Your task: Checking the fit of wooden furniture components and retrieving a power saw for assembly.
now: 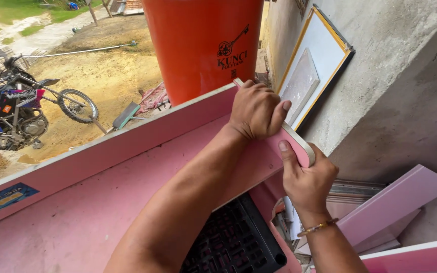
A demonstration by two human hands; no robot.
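Head view, left to right. A motorbike stands on bare earth at far left, well apart from the work. A long pink board runs across the lower frame, its raised pink side panel upright along the far edge; an orange tank rises behind it. A black crate lies below the board's right end. The left hand, its forearm crossing the board, is closed over the top corner where the side panel ends, fingers curled and pressing down, apparently to steady the joint. At that corner a white edge strip curves around the rounded pink end. The right hand, a bracelet at its wrist, grips the rounded end from below, thumb flat on the pink face just beside the strip, seemingly holding it against the edge. Farther right, a white framed board leans on the concrete wall, and loose pink panels lie near the floor.
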